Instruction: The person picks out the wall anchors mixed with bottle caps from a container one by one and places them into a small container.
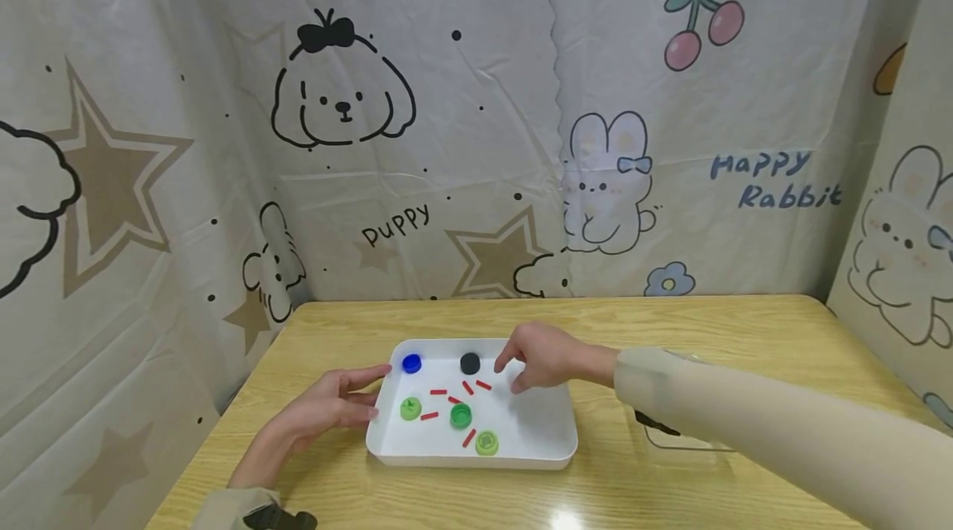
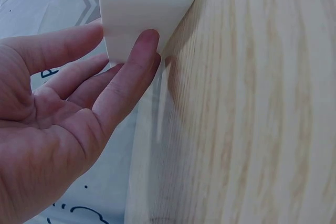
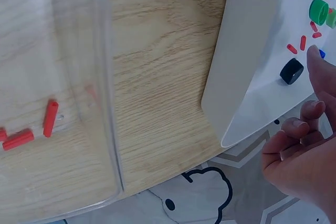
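Observation:
A white tray [image 1: 532, 431] holds several bottle caps, among them a blue cap [image 1: 412, 363], a black cap [image 1: 470, 363] and a green cap [image 1: 461, 415]. Several short red sticks [image 1: 438, 392] lie scattered between the caps. My left hand [image 1: 331, 408] touches the tray's left wall from outside, with fairly straight fingers, as the left wrist view also shows. Over the tray's back right part is my right hand [image 1: 547, 355], its thumb and index finger apart and nothing between them. The black cap [image 3: 292, 71] is close by it.
A clear plastic box [image 3: 113, 129] stands right of the tray, partly hidden by my right sleeve in the head view. Red sticks [image 3: 51, 118] lie in it. Behind the wooden table [image 1: 633, 315] hangs a printed curtain [image 1: 491, 100].

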Motion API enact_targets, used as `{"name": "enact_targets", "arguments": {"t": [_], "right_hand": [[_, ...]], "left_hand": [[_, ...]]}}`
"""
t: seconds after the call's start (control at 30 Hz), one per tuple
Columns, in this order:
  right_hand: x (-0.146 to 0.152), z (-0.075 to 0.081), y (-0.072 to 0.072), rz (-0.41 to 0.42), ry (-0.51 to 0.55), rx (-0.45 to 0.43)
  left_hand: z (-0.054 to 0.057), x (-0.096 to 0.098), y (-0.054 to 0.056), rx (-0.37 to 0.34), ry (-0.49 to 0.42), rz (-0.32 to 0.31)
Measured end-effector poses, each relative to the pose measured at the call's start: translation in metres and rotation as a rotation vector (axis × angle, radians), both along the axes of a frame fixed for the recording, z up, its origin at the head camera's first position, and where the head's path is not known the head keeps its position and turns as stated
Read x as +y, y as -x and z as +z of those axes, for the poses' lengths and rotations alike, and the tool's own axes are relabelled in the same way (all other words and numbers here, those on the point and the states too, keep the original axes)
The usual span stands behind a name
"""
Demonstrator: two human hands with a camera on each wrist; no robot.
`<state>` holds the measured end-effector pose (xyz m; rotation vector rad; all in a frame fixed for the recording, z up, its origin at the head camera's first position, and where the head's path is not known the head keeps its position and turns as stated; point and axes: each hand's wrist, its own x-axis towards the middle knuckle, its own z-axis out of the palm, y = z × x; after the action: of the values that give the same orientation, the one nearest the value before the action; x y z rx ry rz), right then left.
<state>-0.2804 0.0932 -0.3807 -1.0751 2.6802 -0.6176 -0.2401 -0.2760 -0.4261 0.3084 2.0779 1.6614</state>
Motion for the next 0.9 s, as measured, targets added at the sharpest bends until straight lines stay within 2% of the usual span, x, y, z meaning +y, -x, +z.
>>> {"name": "enact_targets", "arguments": {"t": [0.3,0.47,0.77,0.9], "right_hand": [[-0.010,0.001,0.008,-0.001,-0.029,-0.035],[-0.014,-0.004,0.016,0.009,-0.036,-0.024],[-0.025,-0.013,0.024,-0.022,-0.059,-0.080],[-0.029,-0.017,0.028,-0.024,-0.076,-0.078]], "left_hand": [[0.000,0.000,0.000,0.000,0.004,0.005],[-0.001,0.000,0.001,0.002,-0.001,0.003],[-0.002,-0.001,0.001,-0.001,0.006,0.009],[-0.003,-0.002,0.001,0.000,0.005,0.016]]}}
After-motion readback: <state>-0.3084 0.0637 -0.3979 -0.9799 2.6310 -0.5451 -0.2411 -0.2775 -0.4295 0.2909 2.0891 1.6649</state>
